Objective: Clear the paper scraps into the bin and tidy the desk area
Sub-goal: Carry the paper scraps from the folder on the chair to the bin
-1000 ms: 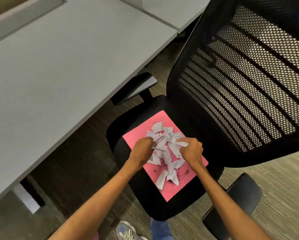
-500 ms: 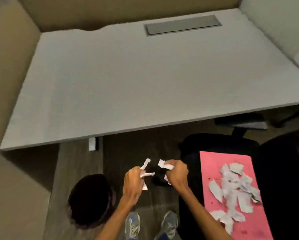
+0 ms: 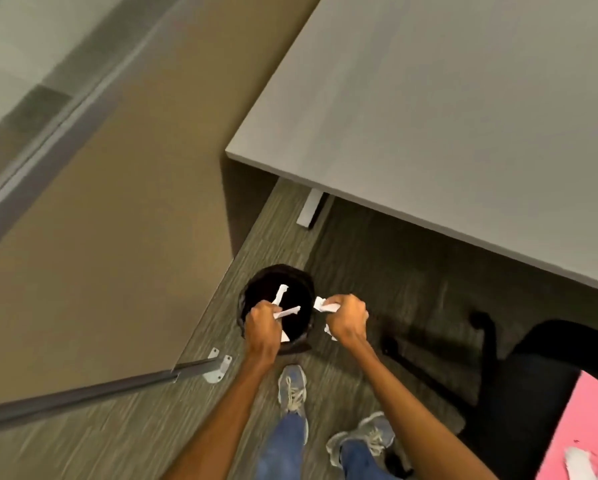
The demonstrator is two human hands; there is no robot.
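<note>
A round black bin point(image 3: 299, 277) stands on the carpet beside the desk corner. My left hand point(image 3: 263, 323) is over the bin's opening, shut on white paper scraps point(image 3: 281, 296) that stick out past its fingers. My right hand point(image 3: 346, 318) hovers just right of the bin's rim, closed on more white scraps point(image 3: 323, 304). At the far lower right, a pink folder point(image 3: 581, 420) lies on the black chair seat with a few white scraps point(image 3: 591, 462) left on it.
The grey desk top point(image 3: 446, 116) fills the upper right, its leg point(image 3: 311, 207) behind the bin. A tan partition wall point(image 3: 100, 220) runs along the left with a metal foot bracket point(image 3: 218, 367). The black office chair point(image 3: 519, 386) stands at right. My shoes point(image 3: 292, 386) are below the bin.
Both hands lifted scraps off the pink folder on the chair and carried them left. They now hang at the bin, the left hand over its opening. The view swung left.
</note>
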